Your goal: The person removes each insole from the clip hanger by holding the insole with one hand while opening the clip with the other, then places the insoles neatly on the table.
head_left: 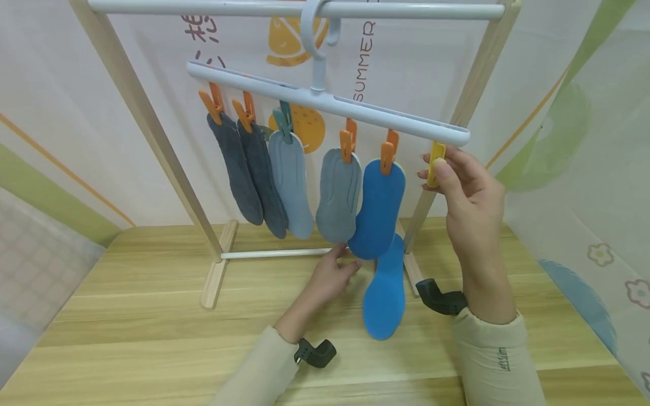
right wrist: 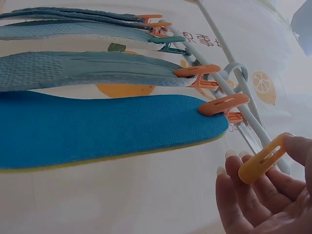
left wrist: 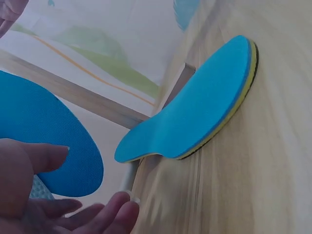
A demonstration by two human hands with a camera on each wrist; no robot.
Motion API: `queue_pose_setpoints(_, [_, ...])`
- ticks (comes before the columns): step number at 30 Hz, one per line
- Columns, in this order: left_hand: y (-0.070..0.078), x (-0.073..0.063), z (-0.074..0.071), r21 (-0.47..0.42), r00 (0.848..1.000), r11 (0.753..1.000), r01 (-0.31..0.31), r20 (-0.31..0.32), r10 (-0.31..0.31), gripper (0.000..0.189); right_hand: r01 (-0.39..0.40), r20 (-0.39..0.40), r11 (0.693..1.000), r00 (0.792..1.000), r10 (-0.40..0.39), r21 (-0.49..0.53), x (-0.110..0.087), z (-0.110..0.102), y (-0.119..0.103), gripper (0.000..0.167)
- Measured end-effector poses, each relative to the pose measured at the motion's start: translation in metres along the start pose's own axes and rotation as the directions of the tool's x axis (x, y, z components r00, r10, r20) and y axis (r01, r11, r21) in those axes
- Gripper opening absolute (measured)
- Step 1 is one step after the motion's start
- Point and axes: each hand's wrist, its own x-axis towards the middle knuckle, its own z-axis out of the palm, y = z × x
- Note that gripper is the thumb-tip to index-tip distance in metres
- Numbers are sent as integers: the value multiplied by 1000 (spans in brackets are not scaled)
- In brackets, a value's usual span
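Note:
My right hand pinches a yellow clothespin under the right end of a light-blue clip hanger, thumb on one side and fingers on the other. Just left of it, a blue insole hangs from an orange clothespin. My left hand is by the lower ends of that insole and a grey insole, its fingers spread. In the left wrist view its thumb overlaps the hanging blue insole; contact is unclear. A second blue insole, yellow-edged, rests on the table, leaning toward the rack.
Two dark insoles and a pale grey-blue one hang farther left on clothespins. The hanger hooks over the top bar of a wooden-legged rack. Behind stands a printed curtain; below is a wood-grain table.

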Motion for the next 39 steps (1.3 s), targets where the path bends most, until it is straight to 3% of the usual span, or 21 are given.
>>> queue_pose_setpoints(5, [0, 1, 0, -57, 999, 998, -27, 25, 29, 59, 0, 2, 1000, 1000, 0, -3, -1, 0, -1, 30])
queue_pose_setpoints(12, [2, 0, -2, -110, 1000, 994, 21, 24, -19, 55, 8, 6, 1000, 1000, -8, 4, -1, 1, -1, 29])
queue_pose_setpoints(20, [2, -4, -6, -129, 998, 991, 34, 50, -28, 57, 9, 2, 1000, 1000, -9, 20, -1, 2, -1, 30])
queue_pose_setpoints(39, [0, -6, -4, -123, 998, 991, 44, 39, -40, 43, -2, -8, 1000, 1000, 2, 2, -1, 2, 0, 31])
